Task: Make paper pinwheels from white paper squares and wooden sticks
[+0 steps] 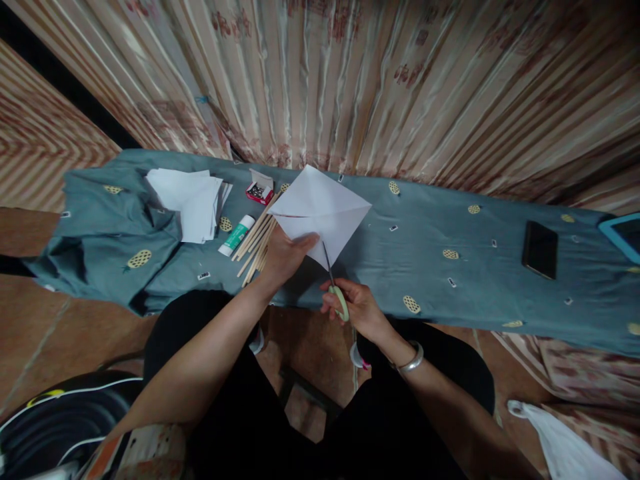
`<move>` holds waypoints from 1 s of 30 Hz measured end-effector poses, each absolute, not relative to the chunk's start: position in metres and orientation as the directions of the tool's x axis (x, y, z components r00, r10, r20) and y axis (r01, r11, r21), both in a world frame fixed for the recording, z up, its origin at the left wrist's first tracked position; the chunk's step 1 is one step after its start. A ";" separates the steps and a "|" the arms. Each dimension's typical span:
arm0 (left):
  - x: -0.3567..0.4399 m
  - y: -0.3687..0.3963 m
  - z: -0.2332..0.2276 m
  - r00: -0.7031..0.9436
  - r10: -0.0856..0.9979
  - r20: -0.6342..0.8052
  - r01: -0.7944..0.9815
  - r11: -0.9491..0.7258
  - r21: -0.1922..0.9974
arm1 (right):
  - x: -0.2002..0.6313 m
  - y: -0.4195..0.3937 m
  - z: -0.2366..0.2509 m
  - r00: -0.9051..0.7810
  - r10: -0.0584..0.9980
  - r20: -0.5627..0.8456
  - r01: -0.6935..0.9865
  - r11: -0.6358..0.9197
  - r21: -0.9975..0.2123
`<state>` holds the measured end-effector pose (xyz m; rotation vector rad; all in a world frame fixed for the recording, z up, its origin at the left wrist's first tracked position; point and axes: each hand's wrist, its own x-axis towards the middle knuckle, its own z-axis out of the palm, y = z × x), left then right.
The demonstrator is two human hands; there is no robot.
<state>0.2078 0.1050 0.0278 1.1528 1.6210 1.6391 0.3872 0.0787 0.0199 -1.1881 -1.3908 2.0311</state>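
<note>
A white, creased sheet of paper [320,207], folded into a diamond-like shape, is held tilted above the cloth-covered surface, gripped at its lower left edge. A pair of scissors with pale green handles [336,285] is positioned at the lower corner, blades apparently slightly parted and pointing up into the sheet.

Both forearms are bare, with no sleeves showing. A plain silver bangle [411,360] circles the wrist of the right hand [357,308]. The legs are in black trousers [280,427].
</note>
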 end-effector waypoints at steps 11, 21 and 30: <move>0.212 0.100 0.031 -0.425 0.891 0.161 0.190 -0.086 0.978 | 0.388 0.080 0.024 -0.551 0.727 -0.409 0.095 -0.433 -0.896; 0.213 0.101 0.033 -0.433 0.891 0.138 0.157 -0.077 0.985 | 0.387 0.078 0.022 -0.532 0.741 -0.409 0.088 -0.432 -0.898; 0.215 0.099 0.029 -0.414 0.894 0.170 0.165 -0.110 0.980 | 0.388 0.080 0.021 -0.544 0.746 -0.384 0.095 -0.400 -0.912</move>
